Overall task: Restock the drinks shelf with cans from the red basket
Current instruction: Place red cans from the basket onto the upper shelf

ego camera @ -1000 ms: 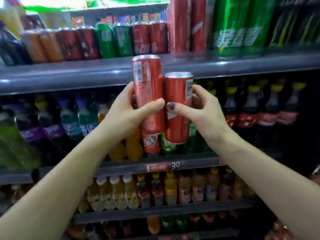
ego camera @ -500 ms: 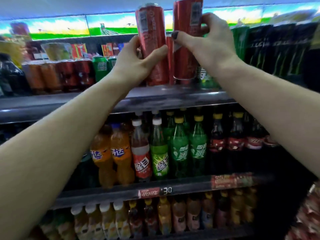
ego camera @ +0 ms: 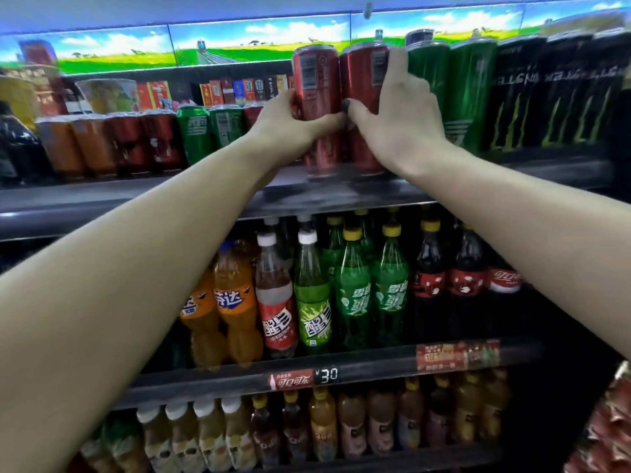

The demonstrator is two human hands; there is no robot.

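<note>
Two upright red cans, the left can [ego camera: 316,107] and right can [ego camera: 363,97], stand touching on the top shelf [ego camera: 136,196], upper centre; left hand [ego camera: 290,131] and right hand [ego camera: 396,121] each grip one.

Left hand [ego camera: 293,126] grips one tall red can [ego camera: 316,97]; right hand [ego camera: 397,121] grips a second red can [ego camera: 362,80] touching it. Both stand upright near the top shelf [ego camera: 136,199] front edge, beside green cans [ego camera: 450,87].

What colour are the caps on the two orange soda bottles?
Blue, on the orange soda bottles; seen in the head view.
</note>
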